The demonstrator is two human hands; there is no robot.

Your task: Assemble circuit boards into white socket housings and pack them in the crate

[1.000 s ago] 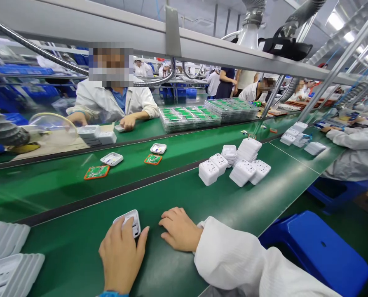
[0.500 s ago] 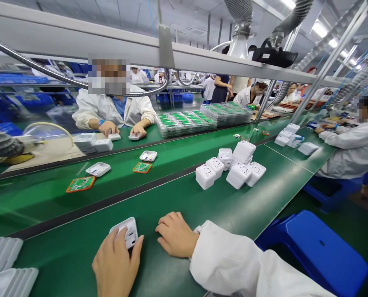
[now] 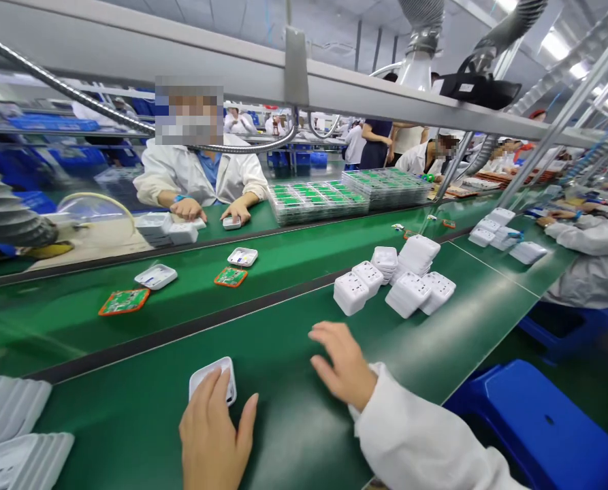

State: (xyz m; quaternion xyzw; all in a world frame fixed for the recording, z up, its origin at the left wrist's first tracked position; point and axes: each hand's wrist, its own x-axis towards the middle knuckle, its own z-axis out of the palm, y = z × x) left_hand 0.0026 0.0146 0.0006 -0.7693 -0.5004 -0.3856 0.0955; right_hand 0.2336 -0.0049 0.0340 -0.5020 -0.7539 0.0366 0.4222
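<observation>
A white plastic housing [image 3: 231, 382], a shallow square shell, lies on the green worktop in front of me. My left hand [image 3: 216, 429] rests over it with long, outstretched fingers; the thumb stands away from its side, and the fingers hide much of the shell. To the right, my right hand [image 3: 342, 364] is spread over the worktop, holding nothing. Beyond its fingertips stand several stacks of white housings [image 3: 351, 294] with small dark openings in their tops. At the lower left, nested white housings [image 3: 43, 459] lean in rows.
A green conveyor belt [image 3: 278, 262] carries white shells [image 3: 155, 276] and green circuit boards in orange frames [image 3: 124, 301]. Across it, a co-worker [image 3: 201, 177] handles housings beside trays of boards [image 3: 318, 203]. A metal rail [image 3: 222, 64] crosses overhead. A blue stool [image 3: 553, 415] stands at right.
My right hand has moved right and forward, toward the stacks, its fingers spreading. My left thumb has come away from the housing. The whole view has shifted slightly.
</observation>
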